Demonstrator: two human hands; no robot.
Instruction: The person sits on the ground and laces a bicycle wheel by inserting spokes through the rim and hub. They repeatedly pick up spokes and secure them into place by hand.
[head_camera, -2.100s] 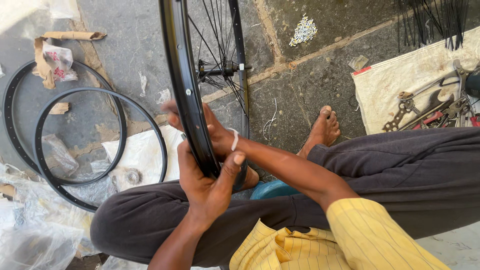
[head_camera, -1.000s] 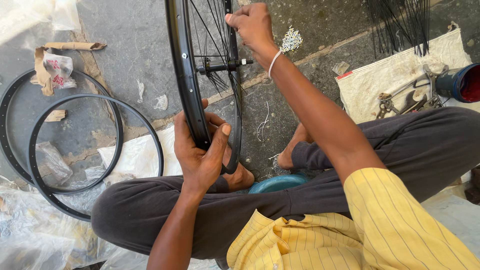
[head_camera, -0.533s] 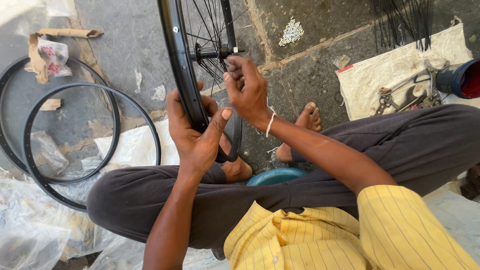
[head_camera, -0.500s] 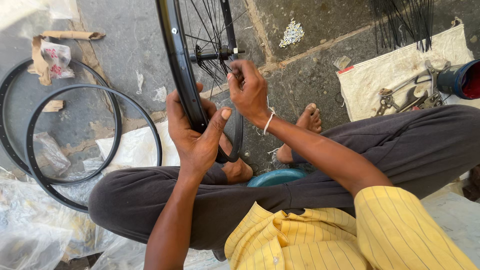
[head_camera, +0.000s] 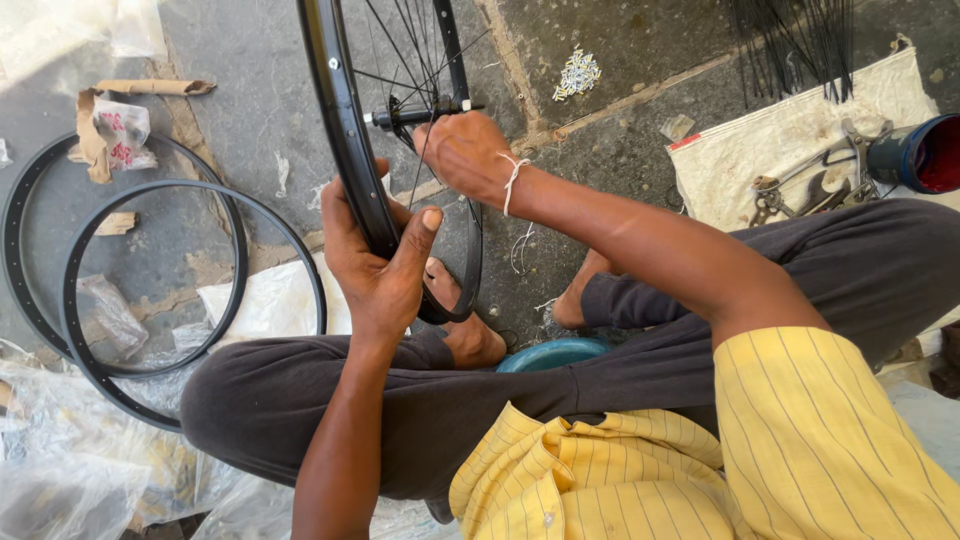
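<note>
A black bicycle wheel stands upright on its edge between my crossed legs, with thin spokes running to a hub. My left hand grips the near part of the rim, thumb up against its right side. Reaching in among the spokes just below the hub, my right hand has its fingers closed around the spokes; which one it pinches is hidden. A white thread band circles that wrist.
Two bare black rims lie flat on the stone floor at left, among clear plastic wrap. A small pile of nipples lies at the back. A sack cloth with tools, loose spokes and a blue can is at right.
My right hand came down from the top of the wheel to the spokes near the hub and has shifted slightly up toward the axle. The left hand keeps its grip on the rim.
</note>
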